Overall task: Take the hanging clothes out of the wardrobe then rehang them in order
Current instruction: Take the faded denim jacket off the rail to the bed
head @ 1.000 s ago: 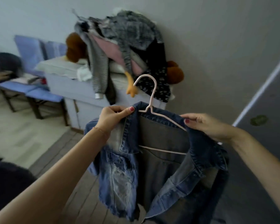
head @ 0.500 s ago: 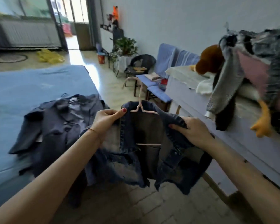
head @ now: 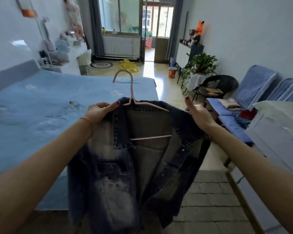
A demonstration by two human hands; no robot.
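Note:
A faded blue denim jacket (head: 125,166) hangs open on a thin pink wire hanger (head: 131,98), held up in front of me over the foot of the bed. My left hand (head: 100,112) grips the jacket's left shoulder by the collar, thumb on top. My right hand (head: 197,114) holds the right shoulder from behind, with its thumb raised and the other fingers hidden by the denim. The hanger's hook points up and to the left. No wardrobe is in view.
A bed with a light blue cover (head: 41,107) fills the left side. On the right stand a white cabinet (head: 277,132), blue padded chairs (head: 243,105), a black chair (head: 216,88) and a potted plant (head: 200,65). An open floor aisle runs toward the far doorway (head: 152,31).
My view has swung left, from the wall and cabinet with piled clothes to the bed and the far doorway. Both hands have carried the jacket along, now raised and spread wider.

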